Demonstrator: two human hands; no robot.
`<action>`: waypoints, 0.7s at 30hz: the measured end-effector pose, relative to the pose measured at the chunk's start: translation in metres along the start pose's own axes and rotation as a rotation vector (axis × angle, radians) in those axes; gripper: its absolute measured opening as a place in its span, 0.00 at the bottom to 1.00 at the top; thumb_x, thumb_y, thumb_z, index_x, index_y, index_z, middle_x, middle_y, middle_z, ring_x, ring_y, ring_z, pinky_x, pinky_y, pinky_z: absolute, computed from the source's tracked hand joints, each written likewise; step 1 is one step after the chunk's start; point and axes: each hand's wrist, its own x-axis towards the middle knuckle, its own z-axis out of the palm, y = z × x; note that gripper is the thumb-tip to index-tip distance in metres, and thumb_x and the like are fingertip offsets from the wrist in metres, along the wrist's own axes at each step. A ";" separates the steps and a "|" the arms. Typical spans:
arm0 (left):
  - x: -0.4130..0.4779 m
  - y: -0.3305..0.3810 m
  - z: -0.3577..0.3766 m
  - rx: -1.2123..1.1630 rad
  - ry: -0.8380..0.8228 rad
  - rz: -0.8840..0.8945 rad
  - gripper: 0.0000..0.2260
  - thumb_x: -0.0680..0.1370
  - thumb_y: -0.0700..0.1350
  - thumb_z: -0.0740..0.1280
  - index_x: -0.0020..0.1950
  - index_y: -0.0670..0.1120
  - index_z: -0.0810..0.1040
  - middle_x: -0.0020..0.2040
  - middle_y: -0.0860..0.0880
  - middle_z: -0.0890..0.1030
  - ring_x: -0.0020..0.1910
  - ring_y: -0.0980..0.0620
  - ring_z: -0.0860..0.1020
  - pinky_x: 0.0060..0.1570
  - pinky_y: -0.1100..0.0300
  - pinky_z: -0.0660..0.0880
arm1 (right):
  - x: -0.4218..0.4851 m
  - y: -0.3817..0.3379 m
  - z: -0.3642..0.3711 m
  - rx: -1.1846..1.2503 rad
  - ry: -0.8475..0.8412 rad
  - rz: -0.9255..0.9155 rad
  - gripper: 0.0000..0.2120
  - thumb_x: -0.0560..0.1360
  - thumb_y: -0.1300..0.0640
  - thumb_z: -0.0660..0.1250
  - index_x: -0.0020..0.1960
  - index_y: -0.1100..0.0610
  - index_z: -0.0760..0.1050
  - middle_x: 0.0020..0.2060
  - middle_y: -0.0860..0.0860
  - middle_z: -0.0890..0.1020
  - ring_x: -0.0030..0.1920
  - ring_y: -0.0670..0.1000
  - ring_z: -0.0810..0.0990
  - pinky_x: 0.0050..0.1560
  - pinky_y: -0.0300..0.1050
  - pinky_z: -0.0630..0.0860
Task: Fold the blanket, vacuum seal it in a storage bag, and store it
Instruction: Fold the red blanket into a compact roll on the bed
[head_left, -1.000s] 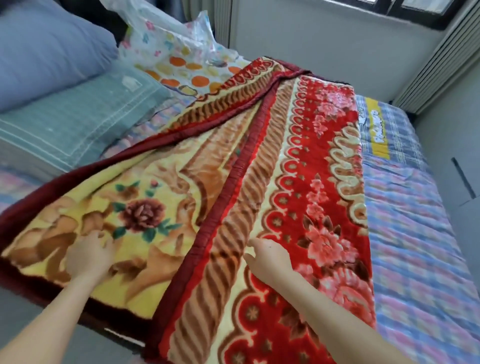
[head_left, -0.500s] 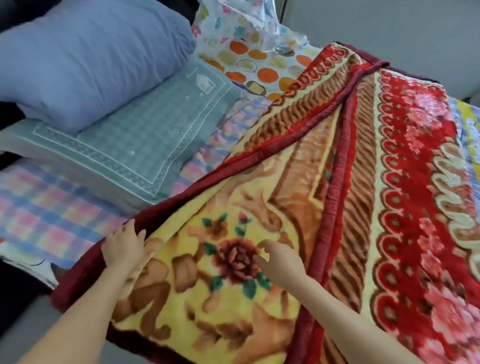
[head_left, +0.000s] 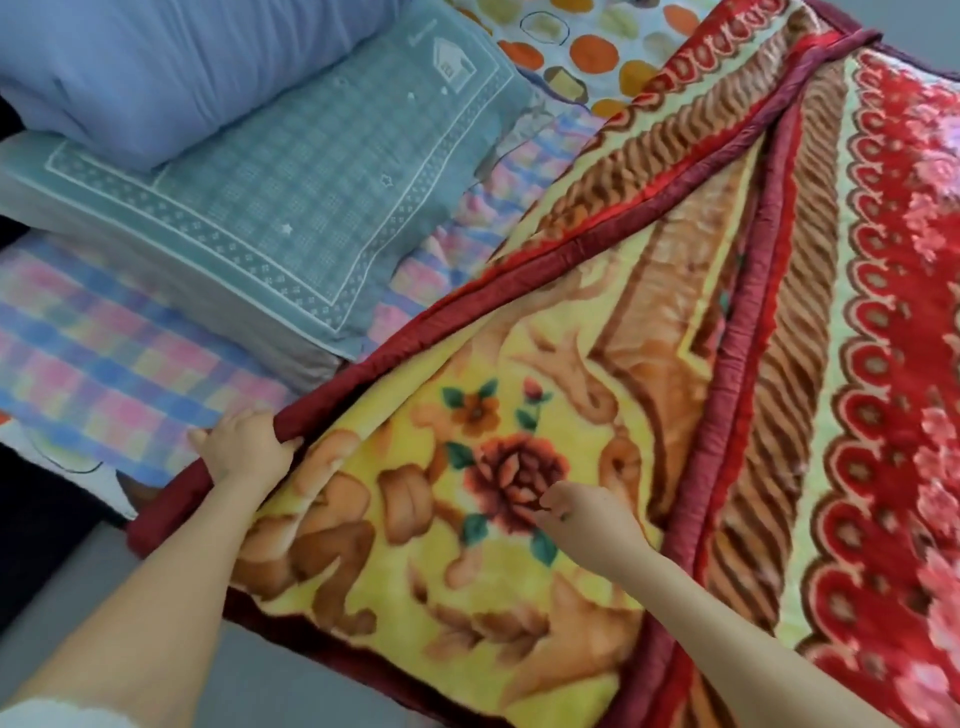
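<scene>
1. Nearest the camera, two bare forearms reached forward from the lower edge, with a scrap of white sleeve (head_left: 52, 714) at the left corner.
2. The left hand (head_left: 247, 447) gripped the maroon border of the blanket (head_left: 571, 364) at its left edge, thumb on top and fingers curled round the hem.
3. The right hand (head_left: 582, 512) rested on the blanket's yellow panel, just beside a dark red flower. Its fingers were curled with the tips against the pile; whether they pinched any fabric could not be told.
4. The blanket lay spread across the bed, doubled over itself. The yellow-and-brown side lay on top at the left and the red floral side showed at the right. Its near edge hung over the bedside.
5. A pastel checked sheet (head_left: 104, 364) covered the mattress left of the blanket, beneath the left hand.
6. Beyond it lay a green checked pillow (head_left: 291, 208), its corner just beside the maroon border, with a blue pillow (head_left: 171, 67) on top.
7. Farthest off, a white cloth with orange dots (head_left: 587, 52) lay next to the blanket's far end.
</scene>
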 end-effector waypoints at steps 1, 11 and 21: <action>-0.006 -0.001 -0.001 -0.018 0.034 0.031 0.15 0.72 0.57 0.69 0.45 0.44 0.79 0.46 0.44 0.80 0.49 0.42 0.75 0.51 0.49 0.64 | -0.002 0.002 0.003 0.039 -0.002 0.015 0.18 0.80 0.50 0.59 0.57 0.64 0.77 0.50 0.59 0.82 0.49 0.59 0.80 0.50 0.54 0.79; -0.099 -0.008 -0.053 -0.416 -0.203 0.221 0.08 0.71 0.60 0.69 0.44 0.59 0.75 0.38 0.57 0.80 0.41 0.52 0.79 0.38 0.57 0.72 | -0.059 -0.007 0.010 0.633 -0.072 0.073 0.20 0.80 0.45 0.58 0.58 0.59 0.77 0.50 0.53 0.82 0.48 0.47 0.81 0.47 0.41 0.76; -0.241 0.109 -0.130 -0.562 -0.374 0.376 0.11 0.71 0.59 0.70 0.50 0.56 0.78 0.46 0.55 0.82 0.46 0.58 0.80 0.52 0.58 0.74 | -0.149 0.071 0.003 0.906 -0.160 0.046 0.24 0.78 0.39 0.57 0.58 0.58 0.76 0.46 0.51 0.83 0.43 0.48 0.81 0.52 0.45 0.77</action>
